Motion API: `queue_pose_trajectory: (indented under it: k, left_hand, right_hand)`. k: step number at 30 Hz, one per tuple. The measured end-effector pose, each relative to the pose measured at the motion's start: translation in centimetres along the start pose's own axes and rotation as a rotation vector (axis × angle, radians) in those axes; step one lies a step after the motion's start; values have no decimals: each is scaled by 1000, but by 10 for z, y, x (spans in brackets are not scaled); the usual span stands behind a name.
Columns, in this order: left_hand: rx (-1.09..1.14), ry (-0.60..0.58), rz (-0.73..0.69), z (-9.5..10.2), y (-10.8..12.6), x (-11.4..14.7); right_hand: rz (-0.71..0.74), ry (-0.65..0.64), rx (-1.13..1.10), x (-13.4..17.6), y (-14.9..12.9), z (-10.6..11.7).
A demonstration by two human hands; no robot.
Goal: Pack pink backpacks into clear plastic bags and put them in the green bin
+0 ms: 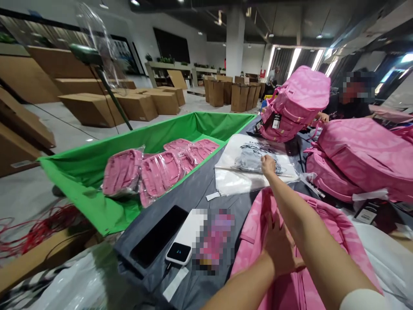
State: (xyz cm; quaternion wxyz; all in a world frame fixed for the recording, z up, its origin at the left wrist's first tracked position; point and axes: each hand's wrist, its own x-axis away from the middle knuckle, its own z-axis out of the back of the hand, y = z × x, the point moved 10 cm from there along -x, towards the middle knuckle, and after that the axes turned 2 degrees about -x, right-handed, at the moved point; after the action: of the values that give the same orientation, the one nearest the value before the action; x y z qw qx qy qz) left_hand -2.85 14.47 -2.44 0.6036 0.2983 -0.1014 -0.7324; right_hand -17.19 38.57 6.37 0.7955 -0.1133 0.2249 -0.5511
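A pink backpack (258,232) lies flat on the dark table right in front of me. My left hand (280,249) rests on its top face, fingers spread, partly hidden behind my right forearm. My right hand (267,165) reaches far forward and pinches the top sheet of a stack of clear printed plastic bags (238,178). More pink backpacks (358,157) are piled at the right.
A green fabric bin (97,189) at the left holds several bagged pink backpacks (158,172). A black phone (158,236) and a white power bank (185,241) lie near me. A person across the table handles another pink backpack (297,103). Cardboard boxes stand behind.
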Motion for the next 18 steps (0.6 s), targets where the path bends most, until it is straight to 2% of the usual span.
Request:
queue_pose_trajectory:
  k: [2, 5, 8, 10, 12, 14, 16, 18]
  left_hand:
    - [66, 12, 21, 12, 1, 0]
    - [104, 23, 47, 16, 0, 0]
    - [34, 170, -14, 20, 2, -2]
    - [-6, 298, -109, 27, 10, -4]
    - [-5, 363, -214, 39, 22, -1]
    - [11, 371, -267, 60, 29, 9]
    - [0, 398, -250, 91, 26, 33]
    - [-61, 472, -175, 127, 12, 71]
  right_hand:
    - [27, 152, -15, -6, 7, 59]
    - [150, 325, -22, 2, 12, 153]
    - [307, 414, -4, 36, 15, 233]
    - [458, 425, 31, 77, 13, 267]
    - [661, 376, 85, 133, 12, 278]
    - [821, 292, 115, 196, 20, 269]
    - [828, 220, 51, 252, 42, 254]
    - [700, 139, -132, 294, 73, 234]
